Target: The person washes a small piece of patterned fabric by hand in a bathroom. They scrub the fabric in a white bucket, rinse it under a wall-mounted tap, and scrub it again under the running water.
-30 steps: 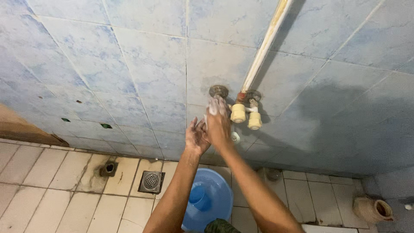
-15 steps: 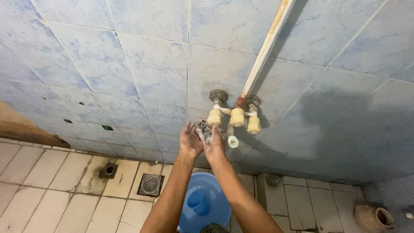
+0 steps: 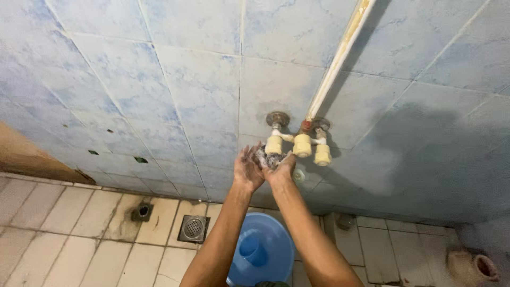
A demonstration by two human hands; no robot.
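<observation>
Cream plastic tap (image 3: pixel 274 143) on blue tiled wall (image 3: pixel 159 95); I keep left hand (image 3: pixel 247 169) and right hand (image 3: pixel 281 166) cupped together just beneath, fingers loose, clasping nothing solid I can tell (wet glint between palms). Best stay under spout, over blue basin (image 3: pixel 263 250).

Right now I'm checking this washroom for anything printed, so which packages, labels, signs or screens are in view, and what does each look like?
None are in view.
What shows instead: the left hand and right hand pressed together under cream wall taps.
A round blue bucket stands on the floor below them.
A square metal floor drain lies to its left.
</observation>
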